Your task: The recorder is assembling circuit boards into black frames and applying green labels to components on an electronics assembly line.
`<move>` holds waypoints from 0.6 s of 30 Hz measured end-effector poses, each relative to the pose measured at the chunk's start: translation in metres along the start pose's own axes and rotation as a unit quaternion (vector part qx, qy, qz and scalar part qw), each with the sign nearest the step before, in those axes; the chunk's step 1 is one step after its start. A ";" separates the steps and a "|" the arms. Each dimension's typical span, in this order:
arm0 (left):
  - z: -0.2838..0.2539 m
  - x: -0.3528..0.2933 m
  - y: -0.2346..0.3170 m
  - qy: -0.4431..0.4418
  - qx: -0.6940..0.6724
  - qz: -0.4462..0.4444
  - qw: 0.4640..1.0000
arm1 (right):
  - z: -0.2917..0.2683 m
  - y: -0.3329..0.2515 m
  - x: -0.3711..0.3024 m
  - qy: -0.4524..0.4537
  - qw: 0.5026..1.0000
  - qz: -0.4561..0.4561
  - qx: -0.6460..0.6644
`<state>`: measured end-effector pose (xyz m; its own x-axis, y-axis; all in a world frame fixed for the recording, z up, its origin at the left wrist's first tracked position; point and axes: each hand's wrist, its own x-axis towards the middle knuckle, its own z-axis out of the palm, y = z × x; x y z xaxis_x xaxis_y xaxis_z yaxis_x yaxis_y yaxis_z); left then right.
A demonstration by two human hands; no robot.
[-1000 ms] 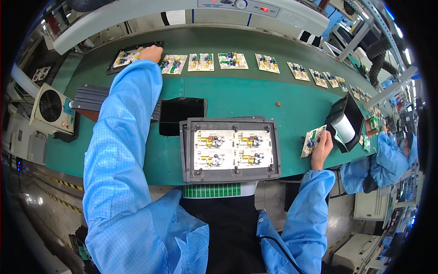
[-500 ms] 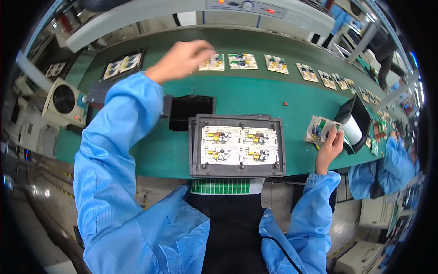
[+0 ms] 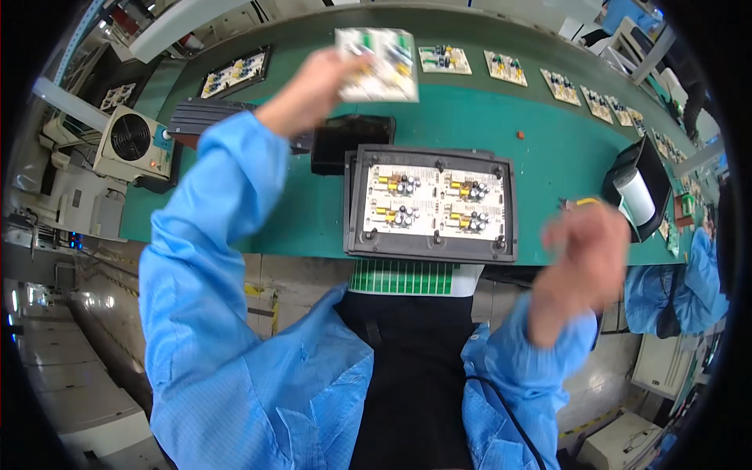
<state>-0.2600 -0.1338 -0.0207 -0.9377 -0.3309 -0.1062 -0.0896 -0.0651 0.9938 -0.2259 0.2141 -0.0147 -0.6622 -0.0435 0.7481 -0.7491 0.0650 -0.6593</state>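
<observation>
My left hand [image 3: 317, 86] is at the far side of the bench, its fingers closed on the near left edge of a white circuit board [image 3: 392, 78]. The board is lifted and tilted, with green, yellow and dark parts on it. Motion smears my right hand [image 3: 583, 254], held over the near right edge of the bench; its fingers cannot be made out and no board shows in it. Between my arms, near the front edge, a black tray fixture [image 3: 431, 248] holds a white panel [image 3: 427, 200] of four-part circuitry with yellow, brown and black components.
Several circuit boards [image 3: 505, 69] stand in a row along the back. A black open box [image 3: 352, 137] lies behind the fixture. Yellow-handled pliers [image 3: 581, 202] and a black bin with a white roll [image 3: 634, 200] are at right. A fan unit [image 3: 131, 141] stands left.
My left hand now has a board lifted at the back. My right hand has come nearer to me, and the board it held no longer shows in it. The whole view has shifted.
</observation>
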 end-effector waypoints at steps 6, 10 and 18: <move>-0.247 0.145 -0.019 0.125 0.035 -0.047 0.990 | -0.040 -0.109 -0.003 -0.027 0.991 0.000 0.135; -0.275 0.179 -0.043 0.166 0.105 -0.076 0.978 | -0.042 -0.096 0.008 -0.167 0.973 -0.012 0.160; -0.269 0.218 -0.076 0.107 0.245 -0.117 0.957 | -0.022 -0.095 -0.015 -0.100 0.971 -0.022 0.218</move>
<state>-0.3671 -0.4544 -0.1274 -0.7871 -0.5499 -0.2796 -0.4842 0.2698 0.8323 -0.1440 0.2306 0.0387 -0.5869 -0.2311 0.7760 -0.6855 -0.3682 -0.6281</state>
